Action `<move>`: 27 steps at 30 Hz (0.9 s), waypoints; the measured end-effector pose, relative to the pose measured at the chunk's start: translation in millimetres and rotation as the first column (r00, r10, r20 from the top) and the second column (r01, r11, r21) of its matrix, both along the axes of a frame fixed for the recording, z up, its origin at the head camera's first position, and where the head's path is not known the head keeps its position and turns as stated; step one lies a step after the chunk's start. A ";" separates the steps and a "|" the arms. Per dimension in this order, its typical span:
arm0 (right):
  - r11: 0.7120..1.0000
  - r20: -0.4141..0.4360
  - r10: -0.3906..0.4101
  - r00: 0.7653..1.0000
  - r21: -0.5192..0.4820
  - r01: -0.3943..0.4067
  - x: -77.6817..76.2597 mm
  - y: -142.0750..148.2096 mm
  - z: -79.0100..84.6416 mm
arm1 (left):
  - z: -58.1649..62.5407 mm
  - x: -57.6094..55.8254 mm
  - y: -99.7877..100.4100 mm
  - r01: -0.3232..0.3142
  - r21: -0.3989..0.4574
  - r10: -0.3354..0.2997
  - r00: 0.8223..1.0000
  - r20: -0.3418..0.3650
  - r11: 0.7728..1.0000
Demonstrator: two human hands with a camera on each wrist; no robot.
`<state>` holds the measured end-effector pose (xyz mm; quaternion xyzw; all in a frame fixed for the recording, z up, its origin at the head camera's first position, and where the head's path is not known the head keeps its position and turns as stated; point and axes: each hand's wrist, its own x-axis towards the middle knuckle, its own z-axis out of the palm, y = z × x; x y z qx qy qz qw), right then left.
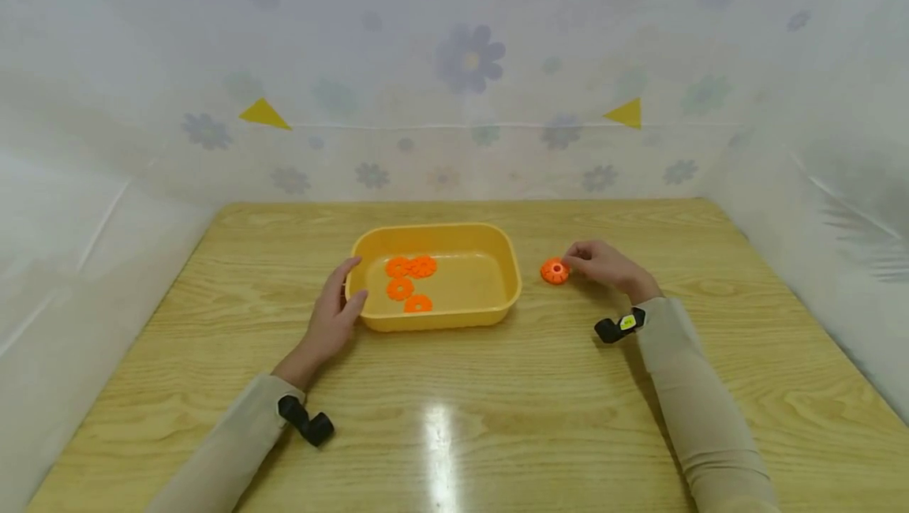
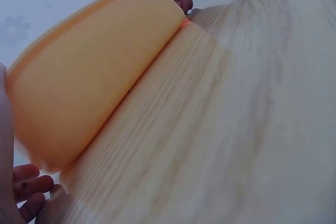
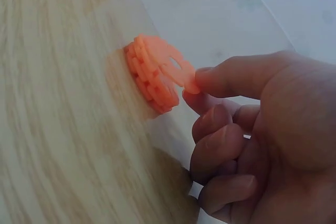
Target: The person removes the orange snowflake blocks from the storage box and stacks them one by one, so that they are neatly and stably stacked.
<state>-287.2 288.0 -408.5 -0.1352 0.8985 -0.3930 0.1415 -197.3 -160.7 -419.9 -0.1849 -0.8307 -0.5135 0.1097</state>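
A yellow plastic basin (image 1: 433,321) stands on the table, with several flat orange flower-shaped discs (image 1: 400,289) lying in its left half. My left hand (image 1: 331,322) holds the basin's left end, thumb over the rim. Lower fingers (image 2: 32,186) show beside the basin's base in the left wrist view. To the right of the basin is a small stack of orange discs (image 1: 554,271). My right hand (image 1: 604,267) pinches the edge of the top orange disc (image 3: 160,56) between thumb and forefinger. That disc is tilted up from the stack (image 3: 147,85) on one side.
A wood-grain table (image 1: 454,387) lies under everything. White flower-patterned sheeting (image 1: 398,87) surrounds it at the back and sides, with two yellow triangles (image 1: 625,114) on the back sheet. Black wrist cameras (image 1: 307,421) are strapped over both sleeves.
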 end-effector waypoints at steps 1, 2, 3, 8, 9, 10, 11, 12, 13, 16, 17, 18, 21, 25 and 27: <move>1.000 0.003 -0.001 1.000 0.002 0.001 -0.1 0.0 -0.4 | 0.2 0.1 0.1 -0.001 -0.001 0.001 1.000 -0.001 1.000; 1.000 0.004 -0.004 1.000 0.007 0.004 -0.2 -0.1 -0.9 | 0.5 0.2 0.2 -0.003 -0.005 0.003 1.000 -0.002 1.000; 1.000 0.004 -0.007 1.000 0.012 0.007 -0.4 -0.2 -1.3 | 0.7 0.2 0.3 -0.006 -0.007 0.006 1.000 -0.002 1.000; 1.000 0.006 -0.014 1.000 0.019 0.014 -1.4 -0.8 -4.0 | 1.3 0.0 0.4 -0.009 -0.006 0.009 1.000 -0.004 1.000; 1.000 0.008 -0.016 1.000 0.017 0.016 -1.5 -0.9 -4.3 | 1.3 0.1 0.3 -0.008 -0.005 0.008 1.000 -0.004 1.000; 1.000 0.010 -0.014 1.000 0.014 0.014 -1.6 -0.8 -4.6 | 1.3 0.2 0.3 -0.007 -0.005 0.007 1.000 -0.003 1.000; 1.000 0.013 -0.015 1.000 0.012 0.014 -1.6 -0.8 -4.9 | 1.4 0.3 0.2 -0.007 -0.003 0.007 1.000 0.000 1.000; 1.000 0.016 -0.011 1.000 0.011 0.011 -1.6 -0.5 -4.9 | 1.5 0.5 0.2 -0.006 -0.002 0.006 1.000 0.004 1.000; 1.000 0.023 -0.013 1.000 0.007 0.013 -1.4 -0.6 -4.5 | 1.8 0.6 0.1 -0.004 -0.001 0.004 1.000 0.008 1.000; 1.000 0.038 -0.011 0.999 -0.003 0.012 -1.0 -0.9 -3.6 | 2.5 0.8 -0.1 -0.005 -0.002 0.005 1.000 0.017 1.000; 1.000 0.038 -0.010 0.999 -0.002 0.010 -1.2 -0.8 -3.9 | 2.7 0.9 -0.1 -0.005 -0.003 0.005 1.000 0.023 1.000; 1.000 0.039 -0.010 0.999 -0.002 0.010 -1.5 -0.6 -4.3 | 2.8 0.9 -0.1 -0.005 -0.003 0.005 1.000 0.023 1.000; 1.000 0.021 -0.014 1.000 0.002 0.014 -3.0 -0.4 -6.7 | 2.8 0.9 -0.2 -0.009 -0.007 0.009 1.000 0.024 1.000; 0.999 -0.040 -0.042 0.998 0.018 0.043 -3.6 -0.8 -8.4 | 2.5 0.8 0.0 -0.010 -0.010 0.010 1.000 0.023 1.000; 0.998 -0.065 -0.061 0.996 0.020 0.062 -2.6 -1.5 -7.8 | 2.2 0.9 0.2 -0.009 -0.009 0.009 1.000 0.024 1.000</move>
